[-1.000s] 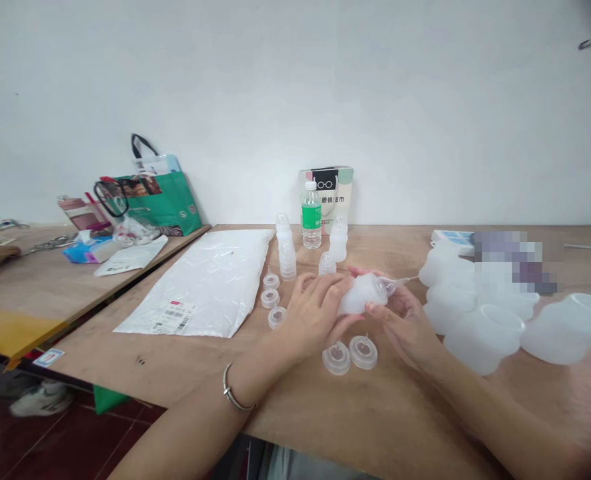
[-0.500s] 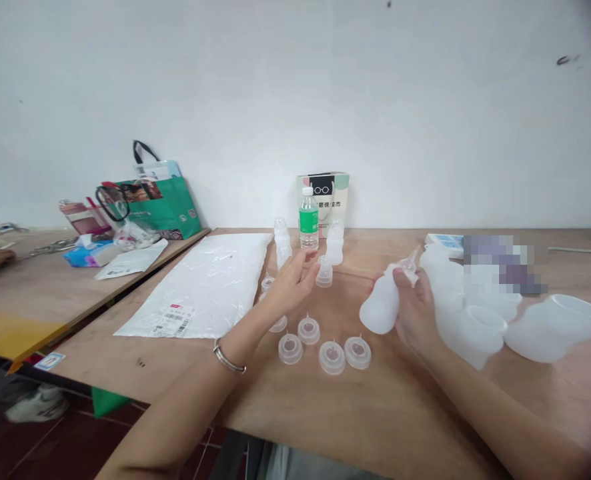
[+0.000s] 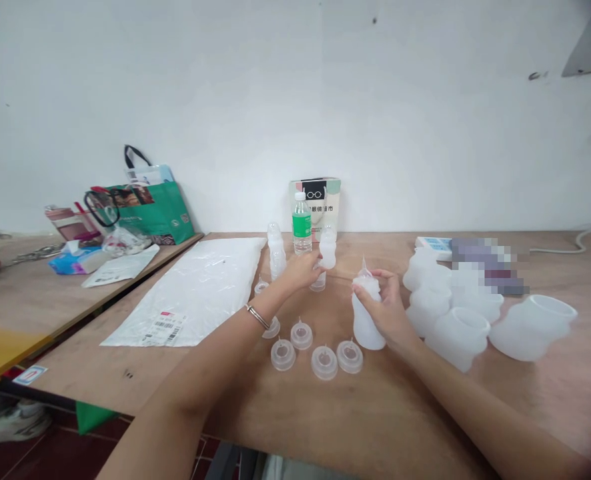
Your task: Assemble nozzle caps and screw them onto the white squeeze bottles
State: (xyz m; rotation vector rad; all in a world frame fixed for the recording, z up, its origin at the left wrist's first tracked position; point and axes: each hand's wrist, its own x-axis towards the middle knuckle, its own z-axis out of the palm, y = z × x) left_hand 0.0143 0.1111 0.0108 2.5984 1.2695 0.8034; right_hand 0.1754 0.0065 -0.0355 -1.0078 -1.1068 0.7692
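Observation:
My right hand (image 3: pixel 389 308) is wrapped round a frosted white baby bottle (image 3: pixel 366 323) standing nearly upright. A clear nipple (image 3: pixel 364 270) points up from its top. Farther back, my left hand (image 3: pixel 303 270) has its fingers closed at the top of a clear bottle cap (image 3: pixel 318 283), partly hidden by the fingers. Several clear collars with nipples, such as this nipple ring (image 3: pixel 324 362), lie between my forearms. Two assembled baby bottles, one a capped bottle (image 3: pixel 328 248) and the other a capped bottle (image 3: pixel 276 252), stand behind my left hand.
Several open frosted bottles (image 3: pixel 458 333) crowd the right side. A white plastic mailer (image 3: pixel 185 287) lies at left. At the back stand a water bottle (image 3: pixel 302 227) and a paper bag (image 3: pixel 333 200). A green bag (image 3: pixel 163 213) and tissue pack (image 3: pixel 78 259) sit on the left table.
My right hand has moved left and turned the tilted bottle nearly upright, nipple up. My left hand has closed its fingers at the clear cap. The view has shifted slightly.

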